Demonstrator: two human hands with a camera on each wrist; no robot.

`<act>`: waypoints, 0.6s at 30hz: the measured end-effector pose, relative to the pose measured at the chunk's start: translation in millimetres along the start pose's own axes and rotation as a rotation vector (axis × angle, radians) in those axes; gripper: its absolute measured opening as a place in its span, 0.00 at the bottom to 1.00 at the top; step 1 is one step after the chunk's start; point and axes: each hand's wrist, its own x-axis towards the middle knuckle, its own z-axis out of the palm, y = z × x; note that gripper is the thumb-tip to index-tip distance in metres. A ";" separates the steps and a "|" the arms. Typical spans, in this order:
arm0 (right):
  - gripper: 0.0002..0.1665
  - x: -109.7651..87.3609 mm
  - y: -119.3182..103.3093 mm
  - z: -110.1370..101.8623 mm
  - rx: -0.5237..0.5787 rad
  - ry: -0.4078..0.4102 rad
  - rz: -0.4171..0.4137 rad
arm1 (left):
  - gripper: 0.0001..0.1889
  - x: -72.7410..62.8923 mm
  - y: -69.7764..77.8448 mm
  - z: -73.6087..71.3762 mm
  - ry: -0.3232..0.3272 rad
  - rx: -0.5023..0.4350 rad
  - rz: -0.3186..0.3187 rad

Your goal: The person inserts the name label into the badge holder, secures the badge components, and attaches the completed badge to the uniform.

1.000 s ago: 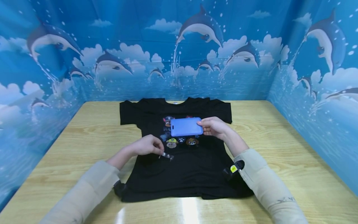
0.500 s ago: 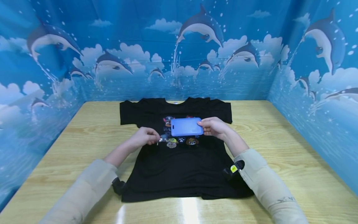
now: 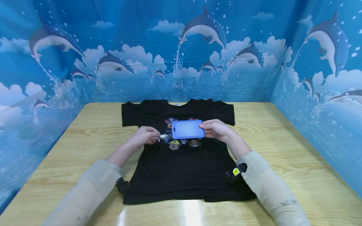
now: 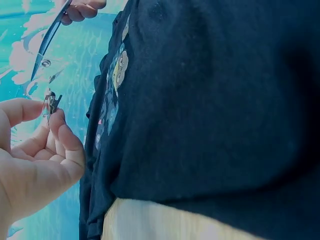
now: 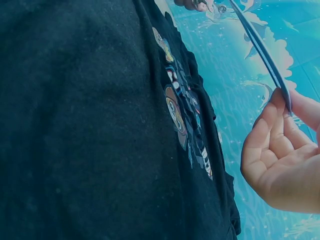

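My right hand (image 3: 217,129) pinches the right end of a flat blue badge holder (image 3: 188,129), which has a small slot at its left end. Seen edge-on in the right wrist view, the badge holder (image 5: 262,50) sits between thumb and fingers. My left hand (image 3: 145,137) holds a small metal badge clip (image 4: 52,102) between thumb and fingertips. A clear strap with a round snap (image 4: 46,63) extends from the clip toward the holder's slotted end. Both are held above a black T-shirt (image 3: 186,172) with cartoon dogs printed on its chest.
Under the T-shirt, spread flat with its neck away from me, is a wood-grain table (image 3: 85,135). A blue curtain (image 3: 158,40) with dolphins surrounds the table's back and sides. Wrist cameras (image 3: 236,171) are strapped at both cuffs.
My left hand has moved up and away from me with the badge clip, bringing the strap close to the badge holder's left end. My right hand and the holder have stayed nearly still.
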 end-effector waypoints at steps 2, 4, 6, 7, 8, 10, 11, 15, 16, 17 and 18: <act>0.10 -0.1 0.3 0.7 0.005 -0.003 -0.002 | 0.12 1.1 1.8 1.2 0.010 -0.010 -0.019; 0.11 -0.3 0.6 1.4 0.006 -0.006 -0.003 | 0.12 2.4 3.1 2.2 0.020 -0.019 -0.034; 0.11 -0.4 1.0 2.1 0.007 -0.008 -0.003 | 0.12 3.6 4.1 3.1 0.026 -0.030 -0.044; 0.11 -0.4 1.1 2.4 0.008 -0.009 -0.005 | 0.12 4.3 4.5 3.6 0.030 -0.040 -0.049; 0.11 -0.3 1.1 2.6 0.008 -0.012 -0.008 | 0.13 4.8 5.1 4.0 0.031 -0.044 -0.049; 0.11 -0.1 1.0 3.0 0.010 -0.014 -0.013 | 0.13 5.6 6.4 4.9 0.032 -0.051 -0.048; 0.11 0.2 1.0 3.1 0.011 -0.016 -0.016 | 0.13 6.1 7.0 5.5 0.032 -0.053 -0.048; 0.12 0.8 0.9 3.4 0.011 -0.024 -0.021 | 0.12 7.7 8.3 7.5 0.029 -0.048 -0.055; 0.12 0.9 0.9 3.5 0.012 -0.026 -0.019 | 0.12 8.1 8.4 7.9 0.026 -0.045 -0.056; 0.12 0.9 1.1 3.6 0.012 -0.028 -0.018 | 0.12 8.3 8.5 8.3 0.024 -0.047 -0.060; 0.12 1.0 1.3 3.7 0.011 -0.029 -0.016 | 0.12 8.3 8.6 8.6 0.022 -0.047 -0.063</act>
